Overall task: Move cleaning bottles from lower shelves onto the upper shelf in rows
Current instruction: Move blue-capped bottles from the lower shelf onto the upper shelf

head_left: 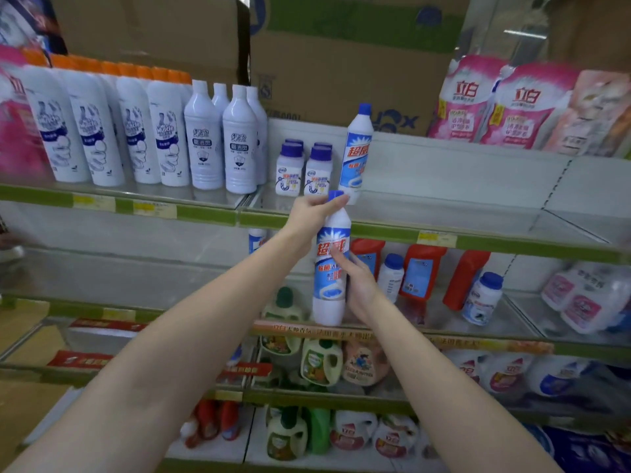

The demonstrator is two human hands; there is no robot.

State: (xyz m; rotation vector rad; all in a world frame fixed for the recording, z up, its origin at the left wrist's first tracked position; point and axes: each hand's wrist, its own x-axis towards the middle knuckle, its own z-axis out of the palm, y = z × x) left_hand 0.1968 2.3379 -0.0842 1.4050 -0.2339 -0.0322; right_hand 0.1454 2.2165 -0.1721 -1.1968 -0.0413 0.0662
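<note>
Head view: left hand (312, 213) grips the blue-capped bottle's (330, 268) neck, right hand (356, 285) holds its body at 3 o'clock.

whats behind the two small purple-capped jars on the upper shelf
Two more purple caps show behind the front jars, so a second row. Their bodies are covered.

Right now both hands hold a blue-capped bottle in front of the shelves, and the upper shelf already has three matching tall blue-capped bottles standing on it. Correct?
Not quite. The head view shows only one matching tall bottle on the upper shelf, beside the small jars. The rest holds: the left hand grips the held bottle near its cap, the right hand its body.
</note>
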